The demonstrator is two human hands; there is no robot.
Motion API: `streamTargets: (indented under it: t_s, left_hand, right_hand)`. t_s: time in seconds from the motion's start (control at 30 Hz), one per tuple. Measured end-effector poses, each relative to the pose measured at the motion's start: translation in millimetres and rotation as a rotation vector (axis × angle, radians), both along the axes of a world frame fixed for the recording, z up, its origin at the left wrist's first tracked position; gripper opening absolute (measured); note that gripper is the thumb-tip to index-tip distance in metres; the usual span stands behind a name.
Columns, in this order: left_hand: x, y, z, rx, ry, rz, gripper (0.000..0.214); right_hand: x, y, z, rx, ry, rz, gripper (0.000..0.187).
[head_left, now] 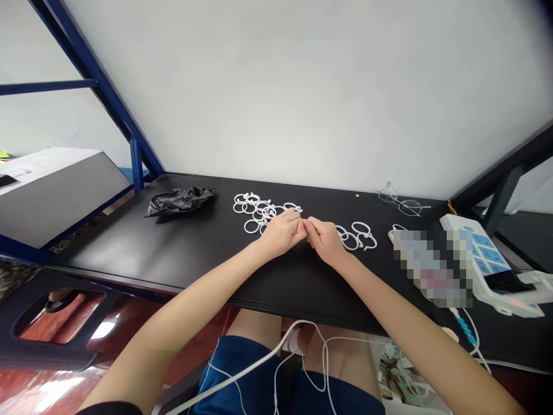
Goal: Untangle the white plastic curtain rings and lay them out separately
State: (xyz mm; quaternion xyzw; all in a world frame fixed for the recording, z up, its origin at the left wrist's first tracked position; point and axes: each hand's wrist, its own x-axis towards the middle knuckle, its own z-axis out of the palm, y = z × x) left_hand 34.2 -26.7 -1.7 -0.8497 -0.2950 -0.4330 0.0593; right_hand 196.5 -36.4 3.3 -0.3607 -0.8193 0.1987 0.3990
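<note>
My left hand point(283, 231) and my right hand point(325, 238) meet at the middle of the black table point(129, 248), fingers curled and pinched together at the fingertips. What they pinch is hidden between the fingers. A loose heap of white plastic rings point(259, 208) lies just behind my left hand. A smaller group of white rings point(359, 235) lies right of my right hand.
A crumpled black plastic bag point(180, 200) lies at the back left. Eyeglasses point(404, 203) rest at the back right. A white power strip point(492, 262) with plugs sits at the right edge. White cables point(302, 357) hang below the table's front edge over my lap.
</note>
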Motion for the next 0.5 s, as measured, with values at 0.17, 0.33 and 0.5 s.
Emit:
streamTargets:
  t_s: [0.17,0.33,0.5]
  left_hand:
    - [0.5,0.4,0.3,0.016,-0.01,-0.008,0.036]
    - [0.6,0.0,0.6,-0.011,0.006,-0.005,0.037]
    - [0.1,0.4,-0.3,-0.025,0.002,-0.012,0.037]
  right_hand:
    - [-0.4,0.1,-0.5,0.003,-0.001,-0.002,0.043]
    - [-0.6,-0.4,0.8,-0.011,0.004,-0.002,0.045]
    - [-0.5,-0.7,1.1,-0.004,0.004,-0.005,0.044]
